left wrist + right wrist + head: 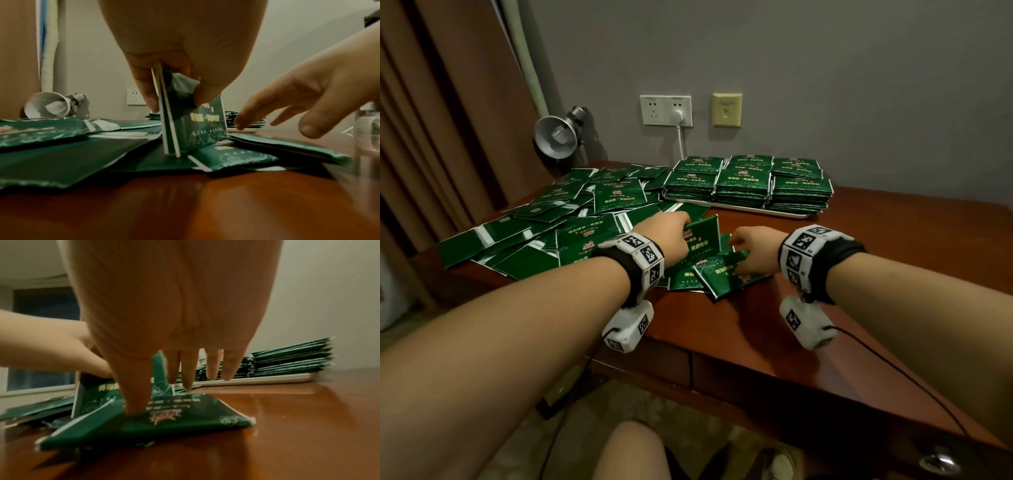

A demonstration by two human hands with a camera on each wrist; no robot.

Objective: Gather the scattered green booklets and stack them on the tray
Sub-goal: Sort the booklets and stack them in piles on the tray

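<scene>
My left hand (685,226) pinches a thin bundle of green booklets (703,236) and stands it on edge on the table; in the left wrist view the thumb and fingers (148,97) clamp the bundle (197,129) from both sides. Just right of it my right hand (736,245) reaches down with straight fingers. Its thumb (133,402) presses on a flat booklet (164,423) that lies near the table's front. Loose booklets (551,226) lie scattered over the left half. The white tray (791,215) at the back right carries several neat stacks (743,185).
A metal clamp lamp (556,137) sits at the back left corner. A white plug and cable (680,137) run down the wall behind the tray. A clear bottle (368,138) stands at the right edge of the left wrist view. The wooden table (791,325) shows bare wood in front.
</scene>
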